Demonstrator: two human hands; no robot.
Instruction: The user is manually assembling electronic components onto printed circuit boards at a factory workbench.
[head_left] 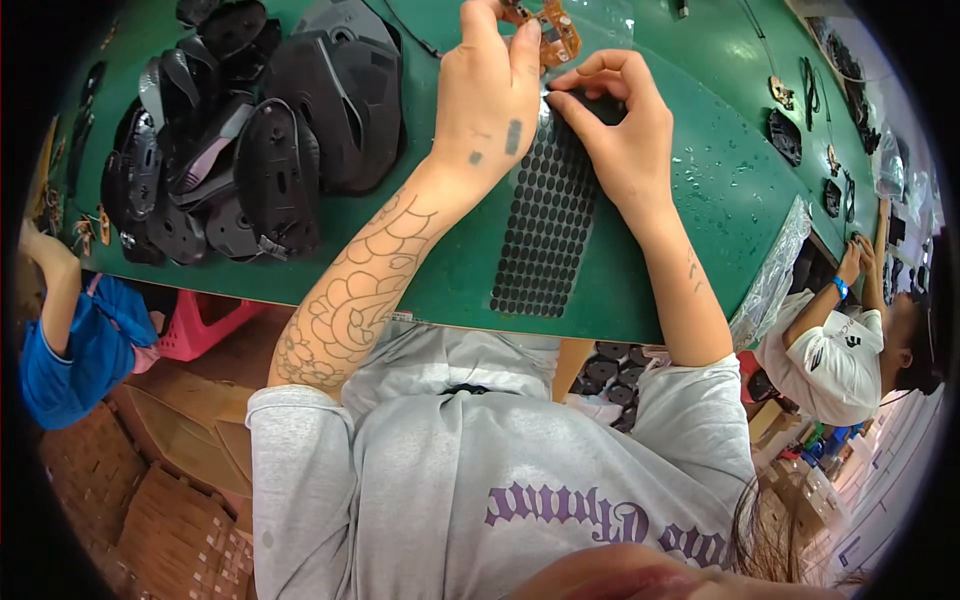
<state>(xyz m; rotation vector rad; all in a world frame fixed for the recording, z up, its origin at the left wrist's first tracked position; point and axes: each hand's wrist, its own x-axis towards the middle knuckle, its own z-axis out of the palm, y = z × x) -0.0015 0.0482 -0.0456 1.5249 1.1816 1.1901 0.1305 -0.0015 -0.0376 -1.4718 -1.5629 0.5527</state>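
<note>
Left Hand (485, 85) Held a Small Orange-Brown Circuit Board (562, 38)

The board was over a big, flat green table (700, 235), near the top of the view. The left hand's thumb pressed against it. Most of that hand's other fingers were hidden, but the hand had a grip on the board.

The right hand (628, 130) was just beside it, a little lower. Its fingers were bent, and the tips of the thumb and pointing finger were close together. They were at the top end of a long, clear sheet with rows of black ovals (545, 220). I cannot tell if they were pinching anything.

The sheet lay on the table between the two arms. To the left was a heap of shiny black plastic shells (280, 165), some lying on top of others. A thin black cable (412, 32) lay between the heap and the left hand. By the table's near edge on the right was a crinkly strip of clear plastic (772, 280).

A co-worker in a blue top (75, 345) was at the far left, near a bright pink plastic thing (195, 328). A co-worker in a white shirt (835, 360) was at the far right.
</note>
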